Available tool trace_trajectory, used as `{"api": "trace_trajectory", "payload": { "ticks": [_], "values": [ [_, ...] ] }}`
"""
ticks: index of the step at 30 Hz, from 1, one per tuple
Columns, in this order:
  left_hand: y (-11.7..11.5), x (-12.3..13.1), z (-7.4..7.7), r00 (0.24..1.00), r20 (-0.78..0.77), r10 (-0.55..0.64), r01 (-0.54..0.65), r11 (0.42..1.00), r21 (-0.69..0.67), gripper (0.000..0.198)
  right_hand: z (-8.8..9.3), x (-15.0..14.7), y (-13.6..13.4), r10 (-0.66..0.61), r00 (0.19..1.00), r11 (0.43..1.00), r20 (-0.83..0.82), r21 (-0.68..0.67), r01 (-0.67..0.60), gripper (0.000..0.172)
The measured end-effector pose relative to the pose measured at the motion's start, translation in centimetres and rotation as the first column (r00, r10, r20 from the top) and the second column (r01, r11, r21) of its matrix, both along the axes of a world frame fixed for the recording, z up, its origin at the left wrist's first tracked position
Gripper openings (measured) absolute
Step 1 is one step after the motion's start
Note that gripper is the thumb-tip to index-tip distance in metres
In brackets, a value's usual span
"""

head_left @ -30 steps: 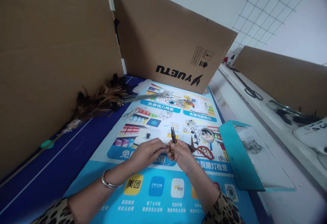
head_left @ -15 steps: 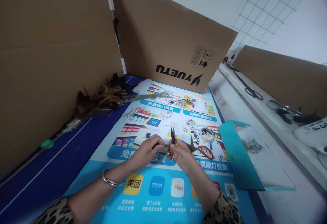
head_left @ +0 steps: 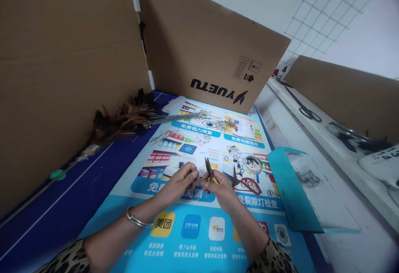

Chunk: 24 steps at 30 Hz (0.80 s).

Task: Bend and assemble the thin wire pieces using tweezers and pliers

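Over the printed mat (head_left: 174,239), my right hand (head_left: 220,185) is wrapped round small pliers (head_left: 209,168) with yellow handles, their dark jaws pointing up and away. My left hand (head_left: 184,180) is closed just to the left, thumb and fingertips pinched together. What sits between those fingertips is too small to make out. A narrow gap separates the two hands. Right of my right hand lie red-handled scissors (head_left: 250,185), with small rings and a round tin (head_left: 253,164) bearing a cartoon face beyond them.
Brown feathers (head_left: 120,117) and thin wires (head_left: 177,117) lie at the left and back. Cardboard panels (head_left: 202,36) stand behind and left. A teal folder (head_left: 294,194) is at the right, near a white ledge holding black scissors (head_left: 308,113).
The pliers have tilted slightly to the left in my right hand, and more of a yellow handle shows. My left hand's fingers have shifted slightly and its thumb now points more upward.
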<state>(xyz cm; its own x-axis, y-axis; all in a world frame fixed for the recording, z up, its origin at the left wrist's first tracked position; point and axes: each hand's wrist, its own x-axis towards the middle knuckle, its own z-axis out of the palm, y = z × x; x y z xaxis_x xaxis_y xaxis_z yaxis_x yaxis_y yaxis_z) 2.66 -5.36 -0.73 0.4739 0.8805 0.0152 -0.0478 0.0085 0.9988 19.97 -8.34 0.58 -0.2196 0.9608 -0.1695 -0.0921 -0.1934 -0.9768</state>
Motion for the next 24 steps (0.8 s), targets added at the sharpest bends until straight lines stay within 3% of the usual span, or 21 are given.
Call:
{"api": "trace_trajectory", "payload": {
  "ticks": [5, 14, 24],
  "values": [
    [0.03, -0.08, 0.02, 1.000, -0.010, 0.013, -0.014, 1.000, -0.016, 0.025, -0.14, -0.05, 0.06, -0.070, 0.997, 0.997, 0.040, 0.039, 0.069, 0.017],
    [-0.07, 0.04, 0.09, 0.997, -0.074, 0.014, -0.013, 1.000, 0.020, 0.021, -0.02, -0.08, 0.10, -0.081, 0.995, 0.996, 0.051, 0.031, 0.079, 0.018],
    [-0.04, 0.12, -0.33, 0.994, -0.106, 0.040, -0.038, 0.999, 0.028, 0.018, 0.02, -0.19, -0.07, -0.088, 0.995, 0.995, -0.043, 0.040, 0.089, 0.023]
  ]
}}
